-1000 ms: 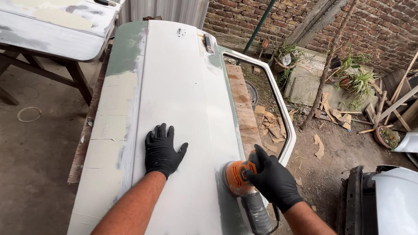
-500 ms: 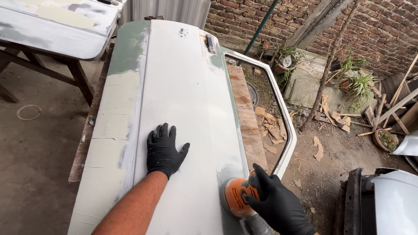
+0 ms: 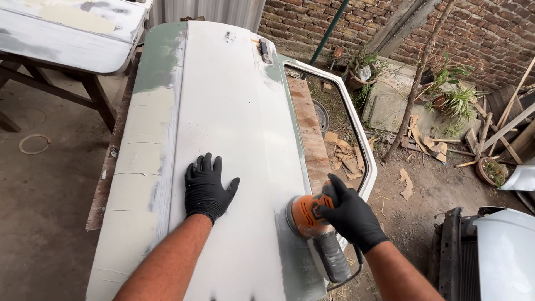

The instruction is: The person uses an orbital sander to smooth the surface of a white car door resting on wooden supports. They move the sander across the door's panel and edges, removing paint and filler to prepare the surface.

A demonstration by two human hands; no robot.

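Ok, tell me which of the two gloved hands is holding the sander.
The right hand grips the orange sander near the door panel's right edge; the left hand lies flat and empty on the panel.

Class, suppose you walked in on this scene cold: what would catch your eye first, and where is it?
The long pale car door lying flat down the middle. On it, the left hand in a black glove presses flat, while the gloved right hand grips an orange sander at the door's right edge.
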